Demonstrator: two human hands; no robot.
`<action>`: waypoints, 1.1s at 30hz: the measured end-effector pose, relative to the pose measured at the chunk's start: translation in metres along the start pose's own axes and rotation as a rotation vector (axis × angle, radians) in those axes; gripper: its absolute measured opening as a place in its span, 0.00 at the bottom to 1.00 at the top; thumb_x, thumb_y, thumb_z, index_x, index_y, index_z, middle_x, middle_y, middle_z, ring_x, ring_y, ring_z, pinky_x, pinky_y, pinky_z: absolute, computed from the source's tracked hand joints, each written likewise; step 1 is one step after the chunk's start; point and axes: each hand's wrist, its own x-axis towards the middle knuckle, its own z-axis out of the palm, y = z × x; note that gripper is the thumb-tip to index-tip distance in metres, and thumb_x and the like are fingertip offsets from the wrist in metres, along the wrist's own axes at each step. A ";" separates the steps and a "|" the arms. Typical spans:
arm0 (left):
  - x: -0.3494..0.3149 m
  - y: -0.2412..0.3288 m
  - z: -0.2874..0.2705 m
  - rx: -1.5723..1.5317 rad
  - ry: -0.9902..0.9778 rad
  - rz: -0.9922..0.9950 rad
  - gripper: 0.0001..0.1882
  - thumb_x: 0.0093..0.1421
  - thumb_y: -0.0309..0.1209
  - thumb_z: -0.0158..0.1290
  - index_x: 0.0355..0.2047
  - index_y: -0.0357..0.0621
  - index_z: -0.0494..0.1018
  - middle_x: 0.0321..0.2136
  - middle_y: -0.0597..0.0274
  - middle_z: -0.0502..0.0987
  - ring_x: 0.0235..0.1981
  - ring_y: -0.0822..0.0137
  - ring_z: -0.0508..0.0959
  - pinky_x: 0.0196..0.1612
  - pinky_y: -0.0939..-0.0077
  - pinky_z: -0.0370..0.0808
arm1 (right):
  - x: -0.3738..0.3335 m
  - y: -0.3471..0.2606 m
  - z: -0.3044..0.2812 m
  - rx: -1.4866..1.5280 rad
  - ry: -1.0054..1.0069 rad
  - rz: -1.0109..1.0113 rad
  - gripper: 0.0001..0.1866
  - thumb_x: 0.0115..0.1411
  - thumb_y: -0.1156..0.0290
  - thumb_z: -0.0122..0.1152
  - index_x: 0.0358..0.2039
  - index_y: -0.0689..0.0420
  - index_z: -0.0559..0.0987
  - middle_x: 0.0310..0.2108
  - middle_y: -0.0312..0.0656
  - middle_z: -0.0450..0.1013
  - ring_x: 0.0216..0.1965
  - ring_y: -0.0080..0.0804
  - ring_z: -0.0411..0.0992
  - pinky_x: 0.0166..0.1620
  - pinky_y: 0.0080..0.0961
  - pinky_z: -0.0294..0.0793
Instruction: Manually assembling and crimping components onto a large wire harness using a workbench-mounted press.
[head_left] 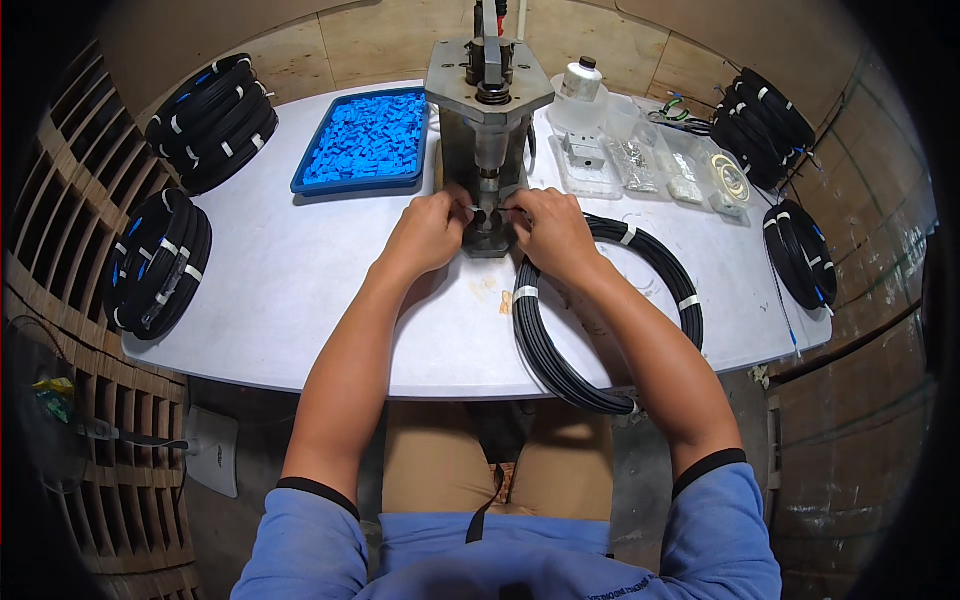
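Observation:
A grey metal bench press (pixel 490 100) stands at the far middle of the table. My left hand (pixel 432 232) is closed in a pinch at the left of the press's lower tooling, under its ram (pixel 489 180). What its fingertips hold is too small to make out. From the other side my right hand (pixel 552 230) pinches a thin dark cable end at the same tooling. A black cable coil (pixel 540 350), tied with white bands, lies beneath my right forearm and hangs slightly over the table's front edge.
A dark blue tray (pixel 306 188) of small blue pieces sits left of the press. Banded cable coils are stacked at the left (pixel 165 265) and right (pixel 800 255). Clear containers (pixel 590 180) with small parts and a white bottle (pixel 582 80) stand at the back right.

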 end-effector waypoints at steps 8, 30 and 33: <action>-0.001 0.003 -0.001 -0.015 -0.003 -0.013 0.08 0.64 0.22 0.54 0.42 0.33 0.77 0.34 0.43 0.85 0.38 0.50 0.87 0.44 0.63 0.80 | 0.000 0.001 0.001 -0.017 0.024 -0.005 0.06 0.61 0.70 0.65 0.39 0.53 0.84 0.35 0.43 0.83 0.42 0.46 0.78 0.48 0.44 0.73; -0.003 0.006 -0.002 0.010 0.013 -0.028 0.10 0.66 0.26 0.56 0.45 0.33 0.78 0.34 0.43 0.85 0.34 0.51 0.86 0.42 0.62 0.80 | 0.000 -0.003 -0.003 0.027 -0.034 0.053 0.07 0.64 0.69 0.62 0.40 0.53 0.85 0.36 0.43 0.84 0.42 0.47 0.78 0.49 0.44 0.71; -0.003 0.005 -0.001 0.027 0.007 -0.025 0.10 0.66 0.26 0.56 0.45 0.33 0.78 0.34 0.43 0.85 0.34 0.51 0.86 0.42 0.63 0.80 | -0.001 -0.001 -0.003 0.022 -0.041 0.055 0.07 0.64 0.69 0.62 0.40 0.52 0.85 0.36 0.43 0.84 0.42 0.47 0.78 0.49 0.44 0.71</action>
